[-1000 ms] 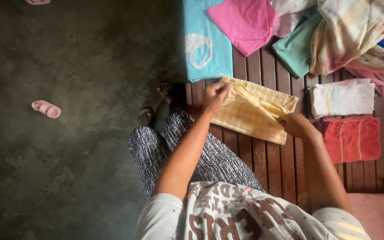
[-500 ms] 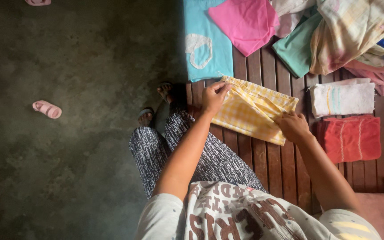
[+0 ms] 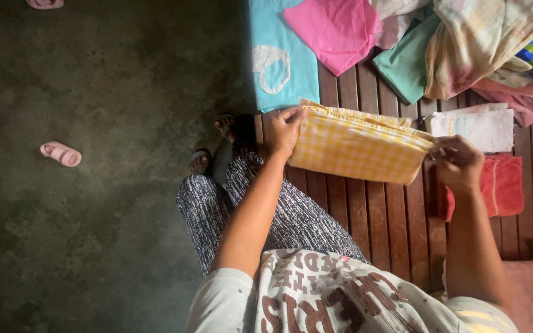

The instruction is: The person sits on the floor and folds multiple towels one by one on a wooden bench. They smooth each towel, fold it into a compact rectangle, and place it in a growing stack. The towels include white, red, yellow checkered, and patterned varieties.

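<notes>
Yellow checked cloth: light, soft, limp (sags between grips). Left hand and right hand each pinch one end; ends suit holding.

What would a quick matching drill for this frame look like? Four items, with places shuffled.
Things:
1. yellow checked cloth
2. red towel
3. pink sandal
4. pink cloth

Places:
A. alone on the concrete floor
B. stretched between the left hand and right hand
C. folded flat on the wooden slats, by the right wrist
D. lying partly over the blue cloth

Pairs: 1-B, 2-C, 3-A, 4-D
</notes>
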